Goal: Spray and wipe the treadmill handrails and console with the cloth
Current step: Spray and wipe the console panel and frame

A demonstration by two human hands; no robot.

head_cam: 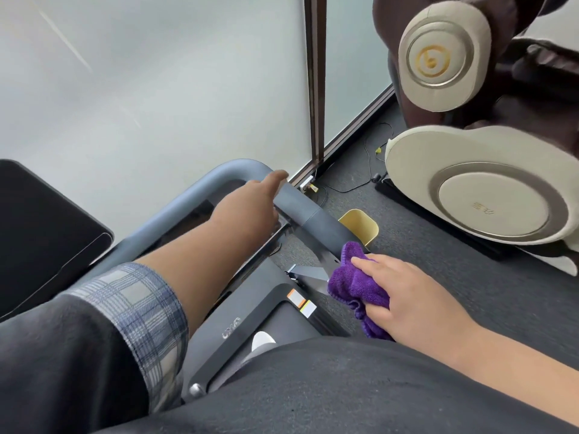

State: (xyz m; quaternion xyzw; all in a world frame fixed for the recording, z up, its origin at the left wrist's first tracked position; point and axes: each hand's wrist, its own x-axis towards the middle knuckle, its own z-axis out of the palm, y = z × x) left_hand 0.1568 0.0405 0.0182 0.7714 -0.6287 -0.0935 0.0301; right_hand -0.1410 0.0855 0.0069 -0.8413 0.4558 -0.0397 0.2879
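The treadmill's grey-blue handrail (300,208) bends round a corner in the middle of the view and runs down to the right. My left hand (250,205) grips the rail just past that corner, thumb lying over the top. My right hand (416,296) holds a bunched purple cloth (354,283) and presses it against the lower dark end of the rail. Part of the cloth hangs below my palm. The black console panel (200,208) lies inside the rail loop, mostly hidden by my left forearm. No spray bottle is in view.
The treadmill's dark base (250,324) with orange and white stickers lies below my arms. A beige and brown massage chair (485,189) fills the right side. A yellow object (360,222) stands behind the rail, cables trail on the grey carpet, and frosted glass (141,89) is ahead.
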